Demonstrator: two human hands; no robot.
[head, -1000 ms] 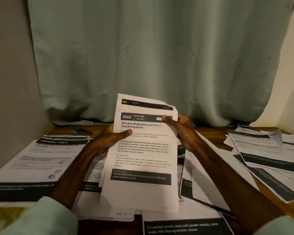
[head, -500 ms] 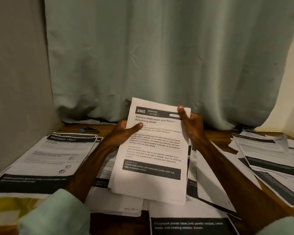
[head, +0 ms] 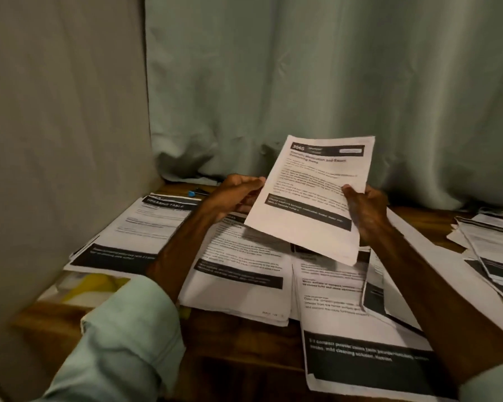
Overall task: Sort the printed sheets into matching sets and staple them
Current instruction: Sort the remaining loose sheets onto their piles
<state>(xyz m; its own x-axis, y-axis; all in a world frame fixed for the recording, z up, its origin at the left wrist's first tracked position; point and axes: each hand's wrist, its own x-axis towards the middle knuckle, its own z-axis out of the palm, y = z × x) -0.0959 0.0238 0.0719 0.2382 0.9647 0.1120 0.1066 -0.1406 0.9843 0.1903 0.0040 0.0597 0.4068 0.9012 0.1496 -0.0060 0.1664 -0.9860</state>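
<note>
Now, right of the DRESSING TABLE sheets (head: 145,227), I see the left hand (head: 235,195) pinching the left edge of sheet 3565 (head: 314,195), held tilted above loose papers (head: 244,274) on the wooden table (head: 238,338); the right hand (head: 363,213) pinches its right edge.

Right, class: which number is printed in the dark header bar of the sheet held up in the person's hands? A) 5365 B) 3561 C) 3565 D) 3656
C: the header bar at the top of the held sheet reads 3565.
</note>
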